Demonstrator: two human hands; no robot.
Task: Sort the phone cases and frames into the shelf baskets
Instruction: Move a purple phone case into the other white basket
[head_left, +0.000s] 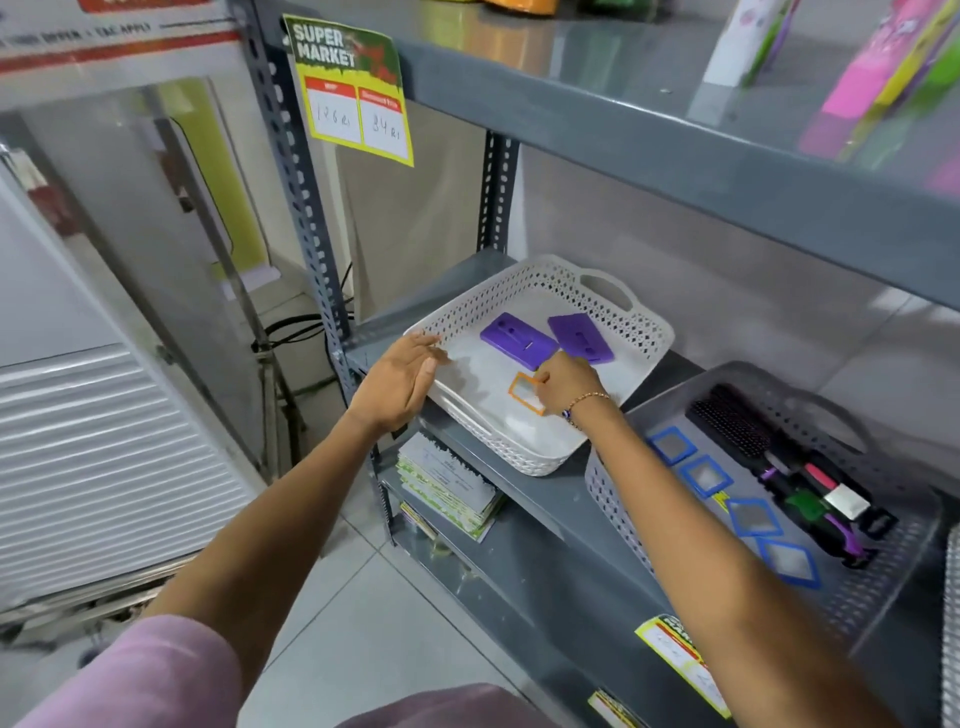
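Plainly, the left hand rests flat and open-fingered against the left rim of the white basket, holding nothing; it looks to be steadying that basket, which sits askew at the left end of the grey shelf and juts a little over the shelf's front edge.

Inside the white basket, two purple phone cases lie flat side by side toward its back. They look like rigid moulded shells: light, stiff and smooth. My guess is they would slide on the basket floor, so a pinch across the long edges should serve best.

Nearer the front, the orange frame lies flat on the basket floor, with the fingertips of the right hand on its right edge. Whether the fingers are pinched on it or only touching, I cannot tell. The frame seems a thin, featherweight plastic border that might flex or snap if twisted, and it lies so flush that tilting one edge up first would probably help.

Further right, the grey basket at the shelf's right end holds four blue frames in a row along its front side, and behind them a black hairbrush among other small items.
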